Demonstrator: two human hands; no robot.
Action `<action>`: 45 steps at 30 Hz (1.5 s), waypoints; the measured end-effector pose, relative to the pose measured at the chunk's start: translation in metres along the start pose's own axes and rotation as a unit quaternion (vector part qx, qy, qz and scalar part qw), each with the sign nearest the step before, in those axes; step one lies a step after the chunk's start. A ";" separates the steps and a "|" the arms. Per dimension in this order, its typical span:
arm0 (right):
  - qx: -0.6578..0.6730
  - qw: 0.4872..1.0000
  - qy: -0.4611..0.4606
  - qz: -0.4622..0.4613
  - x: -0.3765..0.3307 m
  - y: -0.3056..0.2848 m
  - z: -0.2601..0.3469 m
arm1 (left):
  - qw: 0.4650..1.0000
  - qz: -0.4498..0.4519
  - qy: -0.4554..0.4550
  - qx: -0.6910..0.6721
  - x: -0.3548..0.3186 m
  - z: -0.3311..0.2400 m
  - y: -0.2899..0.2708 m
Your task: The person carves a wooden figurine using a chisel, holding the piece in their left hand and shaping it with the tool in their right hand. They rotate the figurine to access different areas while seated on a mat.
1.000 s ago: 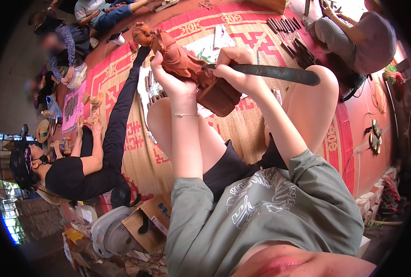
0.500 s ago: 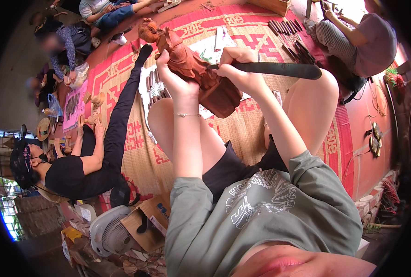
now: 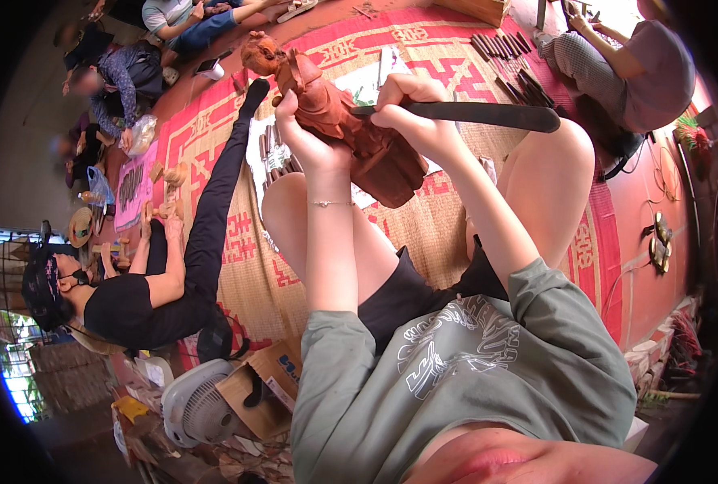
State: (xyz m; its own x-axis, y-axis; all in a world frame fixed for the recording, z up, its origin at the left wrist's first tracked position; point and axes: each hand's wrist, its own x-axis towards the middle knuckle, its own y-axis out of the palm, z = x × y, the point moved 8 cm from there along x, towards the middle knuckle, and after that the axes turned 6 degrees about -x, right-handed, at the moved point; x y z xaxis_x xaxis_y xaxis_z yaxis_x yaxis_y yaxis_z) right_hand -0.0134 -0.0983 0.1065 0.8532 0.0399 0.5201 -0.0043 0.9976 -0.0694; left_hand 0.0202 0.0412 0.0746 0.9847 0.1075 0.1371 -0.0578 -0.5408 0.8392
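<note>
My left fingers (image 3: 288, 110) grip a reddish-brown carved-wood statue (image 3: 324, 103); my right fingers (image 3: 411, 88), clutching a long black tool (image 3: 492, 114), edged toward them, seemingly mid-stroke.

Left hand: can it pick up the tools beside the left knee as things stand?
Probably not: the left hand is taken up holding the brown carving. Otherwise the way looks fairly free; the tools lie close by on a white sheet beside the left knee.
</note>
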 end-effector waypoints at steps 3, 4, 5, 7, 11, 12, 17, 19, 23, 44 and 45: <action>0.003 1.000 -0.022 -0.001 0.003 0.007 0.008 | 1.000 0.015 -0.009 0.005 0.003 -0.001 -0.007; -0.017 1.000 -0.007 0.008 0.002 0.006 0.006 | 1.000 0.008 -0.012 -0.006 0.004 -0.002 -0.008; -0.037 0.999 0.007 0.017 -0.001 0.003 0.003 | 1.000 -0.029 -0.003 -0.005 0.005 -0.004 -0.013; -0.044 0.998 0.026 0.022 -0.004 0.002 -0.002 | 0.999 -0.049 0.007 0.008 0.004 -0.006 -0.011; 0.015 1.000 -0.012 -0.022 0.001 0.005 0.003 | 1.000 -0.004 0.006 0.010 0.006 -0.004 -0.010; 0.032 0.998 -0.036 -0.039 0.004 0.006 0.007 | 1.000 0.022 -0.001 0.012 0.007 -0.003 -0.008; 0.040 0.999 0.030 0.018 -0.005 0.011 -0.004 | 1.000 0.004 -0.009 0.018 0.000 -0.003 -0.005; 0.002 0.999 0.046 0.026 -0.008 0.006 -0.006 | 0.999 -0.028 -0.031 0.000 -0.007 0.004 0.000; 0.010 0.999 0.045 0.009 -0.011 -0.001 -0.008 | 0.999 0.002 -0.040 -0.025 -0.005 0.009 -0.003; -0.009 0.999 0.021 -0.022 -0.018 -0.011 -0.010 | 1.000 -0.029 -0.001 -0.003 -0.003 0.008 0.001; 0.004 1.000 -0.002 -0.031 -0.013 -0.011 -0.004 | 1.000 -0.008 -0.012 -0.004 -0.004 0.009 0.004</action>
State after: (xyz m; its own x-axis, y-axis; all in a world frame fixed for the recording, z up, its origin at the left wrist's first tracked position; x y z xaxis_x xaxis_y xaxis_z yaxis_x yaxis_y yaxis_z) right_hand -0.0225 -0.1103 0.0966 0.8504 -0.0212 0.5258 0.0433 0.9986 -0.0298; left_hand 0.0181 0.0310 0.0721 0.9892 0.0954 0.1112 -0.0438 -0.5318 0.8458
